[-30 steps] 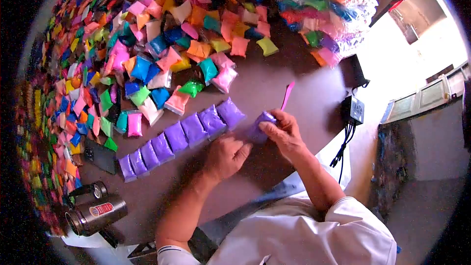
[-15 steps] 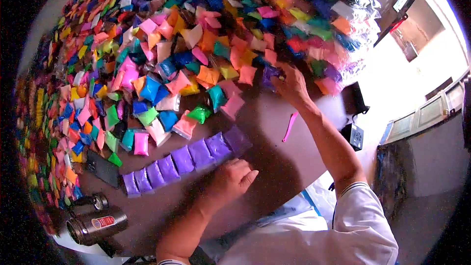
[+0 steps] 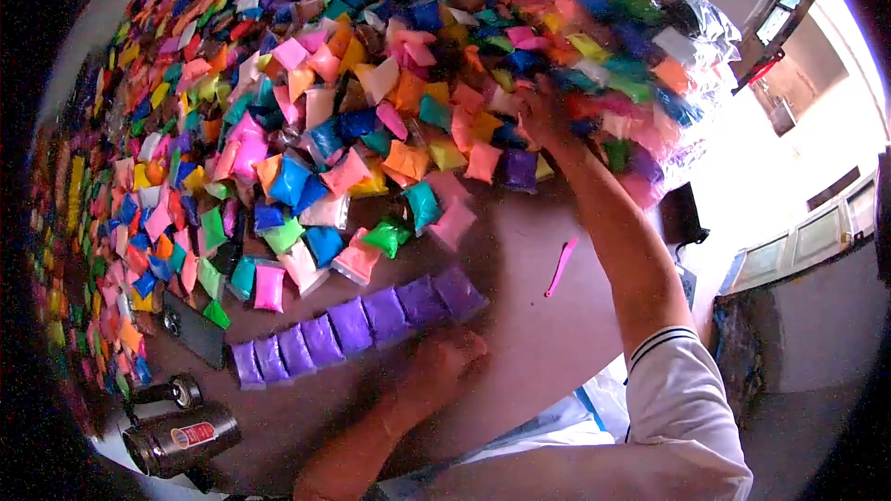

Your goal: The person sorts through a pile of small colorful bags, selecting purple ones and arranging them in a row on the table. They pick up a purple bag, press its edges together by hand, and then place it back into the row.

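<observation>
My right hand [image 3: 541, 116] had let go of the purple packet [image 3: 519, 170], which lay at the near edge of the heap of coloured packets [image 3: 406, 162]; whether it pinched another, I couldn't tell. My left hand [image 3: 447, 357] was loosely curled beside the purple row [image 3: 353, 323].

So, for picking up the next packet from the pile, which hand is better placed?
Probably the right hand: it is at the multicoloured packet pile, whereas the left hand is farther away, near the purple packet row.
</observation>
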`<state>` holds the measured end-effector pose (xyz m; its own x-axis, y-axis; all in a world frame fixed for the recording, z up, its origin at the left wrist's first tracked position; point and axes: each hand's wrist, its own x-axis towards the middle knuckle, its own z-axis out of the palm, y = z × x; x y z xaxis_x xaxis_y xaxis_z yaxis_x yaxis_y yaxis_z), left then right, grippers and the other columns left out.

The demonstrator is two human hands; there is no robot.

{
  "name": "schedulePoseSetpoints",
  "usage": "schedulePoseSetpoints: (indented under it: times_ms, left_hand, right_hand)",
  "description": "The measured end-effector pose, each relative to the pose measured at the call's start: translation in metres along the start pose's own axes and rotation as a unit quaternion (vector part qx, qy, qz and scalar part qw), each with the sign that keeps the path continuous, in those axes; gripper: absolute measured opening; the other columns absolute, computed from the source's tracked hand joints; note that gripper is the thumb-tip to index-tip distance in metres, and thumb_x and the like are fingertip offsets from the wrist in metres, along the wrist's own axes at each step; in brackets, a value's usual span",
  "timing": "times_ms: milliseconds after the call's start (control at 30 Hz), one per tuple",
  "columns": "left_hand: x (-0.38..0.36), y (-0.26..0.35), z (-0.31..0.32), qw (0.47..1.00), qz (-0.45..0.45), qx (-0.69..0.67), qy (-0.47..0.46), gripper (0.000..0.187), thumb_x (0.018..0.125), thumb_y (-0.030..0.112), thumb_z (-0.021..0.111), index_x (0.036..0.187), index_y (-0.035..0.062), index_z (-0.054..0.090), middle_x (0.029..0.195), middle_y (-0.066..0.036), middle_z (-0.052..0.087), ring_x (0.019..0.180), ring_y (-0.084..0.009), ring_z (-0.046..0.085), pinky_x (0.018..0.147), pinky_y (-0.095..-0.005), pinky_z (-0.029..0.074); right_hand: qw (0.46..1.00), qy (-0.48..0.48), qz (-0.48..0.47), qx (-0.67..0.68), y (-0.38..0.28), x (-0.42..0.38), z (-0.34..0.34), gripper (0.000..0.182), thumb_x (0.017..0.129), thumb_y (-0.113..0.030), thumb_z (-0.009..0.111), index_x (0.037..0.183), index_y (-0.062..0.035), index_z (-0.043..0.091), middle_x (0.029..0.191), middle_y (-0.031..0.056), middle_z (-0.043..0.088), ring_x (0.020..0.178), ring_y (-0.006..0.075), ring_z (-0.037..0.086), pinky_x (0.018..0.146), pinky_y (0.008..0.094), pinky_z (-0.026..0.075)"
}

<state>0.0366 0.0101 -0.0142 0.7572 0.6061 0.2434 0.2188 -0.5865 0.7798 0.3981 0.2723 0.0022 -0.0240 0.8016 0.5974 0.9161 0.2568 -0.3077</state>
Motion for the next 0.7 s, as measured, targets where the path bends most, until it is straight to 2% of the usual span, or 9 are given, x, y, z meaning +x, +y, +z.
schedulePoseSetpoints:
  times_ms: [33,67,233,267,333,433,533,667,700]
  left_hand:
    - [0.001,0.000,-0.001,1.000,0.000,0.019,-0.012,0.025,0.085,0.023,0.061,0.072,0.0031,0.056,0.075,-0.017,0.057,0.078,-0.0359,0.058,0.073,-0.0468,0.046]
    - [0.001,-0.002,0.000,1.000,-0.002,0.017,-0.013,0.025,0.085,0.023,0.061,0.072,0.0031,0.056,0.075,-0.017,0.057,0.078,-0.0359,0.058,0.073,-0.0468,0.046]
    - [-0.004,-0.008,0.011,1.000,-0.006,-0.006,0.017,0.025,0.086,0.026,0.060,0.075,0.0041,0.056,0.074,-0.017,0.056,0.077,-0.0359,0.058,0.074,-0.0472,0.046]
    - [-0.004,-0.006,0.010,1.000,-0.005,-0.007,0.019,0.025,0.086,0.026,0.060,0.075,0.0041,0.056,0.074,-0.017,0.056,0.077,-0.0359,0.058,0.074,-0.0472,0.046]
    - [-0.004,0.003,0.006,0.999,-0.031,0.008,0.022,0.024,0.086,0.024,0.062,0.073,0.0037,0.058,0.075,-0.016,0.057,0.076,-0.0346,0.058,0.073,-0.0448,0.047]
    - [-0.004,0.000,0.008,1.000,-0.008,-0.011,0.018,0.015,0.084,0.017,0.065,0.079,0.0030,0.064,0.086,-0.013,0.065,0.084,-0.0312,0.063,0.077,-0.0413,0.051]
    - [-0.001,0.004,0.008,0.998,0.023,-0.014,0.065,0.019,0.084,0.017,0.065,0.073,0.0023,0.061,0.077,-0.013,0.060,0.076,-0.0322,0.059,0.072,-0.0415,0.048]
    - [0.001,0.004,0.005,0.999,0.020,-0.010,0.047,0.018,0.084,0.017,0.064,0.074,0.0024,0.061,0.078,-0.013,0.061,0.077,-0.0322,0.059,0.073,-0.0411,0.048]
    - [-0.001,0.002,0.006,0.999,0.018,0.000,0.041,0.018,0.084,0.018,0.064,0.074,0.0026,0.061,0.078,-0.014,0.061,0.077,-0.0323,0.059,0.073,-0.0417,0.048]
  right_hand:
    - [0.987,-0.121,0.077,0.074,0.014,0.009,0.000,0.027,0.087,-0.011,0.055,0.113,-0.0048,0.062,0.105,0.0171,0.065,0.102,0.0321,0.062,0.092,0.0394,0.046]
    - [0.987,-0.123,0.077,0.074,0.030,0.013,0.003,0.027,0.087,-0.011,0.055,0.113,-0.0048,0.062,0.105,0.0171,0.065,0.102,0.0321,0.062,0.092,0.0394,0.046]
    - [0.954,0.126,0.083,0.260,0.094,0.016,0.025,0.032,0.087,-0.019,0.064,0.115,-0.0042,0.061,0.095,0.0065,0.066,0.094,0.0177,0.060,0.084,0.0310,0.047]
    - [0.954,0.125,0.081,0.259,0.098,0.014,0.022,0.032,0.087,-0.019,0.064,0.115,-0.0042,0.061,0.095,0.0065,0.066,0.094,0.0177,0.060,0.084,0.0310,0.047]
    - [0.858,0.053,0.225,0.458,0.064,-0.001,-0.013,0.037,0.083,-0.018,0.068,0.117,-0.0040,0.059,0.095,0.0053,0.064,0.091,0.0148,0.059,0.080,0.0275,0.048]
    - [0.804,0.082,0.295,0.510,0.021,-0.013,-0.033,0.038,0.081,-0.016,0.070,0.115,-0.0043,0.059,0.100,0.0050,0.062,0.092,0.0144,0.058,0.078,0.0265,0.048]
    - [0.820,0.080,0.300,0.482,0.025,-0.017,-0.031,0.040,0.079,-0.015,0.072,0.116,-0.0056,0.058,0.108,0.0057,0.061,0.095,0.0164,0.059,0.076,0.0282,0.049]
    - [0.855,0.075,0.348,0.376,-0.002,-0.017,-0.039,0.031,0.078,-0.014,0.071,0.107,-0.0057,0.063,0.101,0.0052,0.062,0.089,0.0179,0.060,0.073,0.0318,0.050]
    - [0.948,0.028,0.278,0.155,0.014,-0.016,-0.031,0.025,0.080,-0.016,0.068,0.102,-0.0049,0.064,0.097,0.0065,0.064,0.087,0.0180,0.060,0.072,0.0338,0.050]
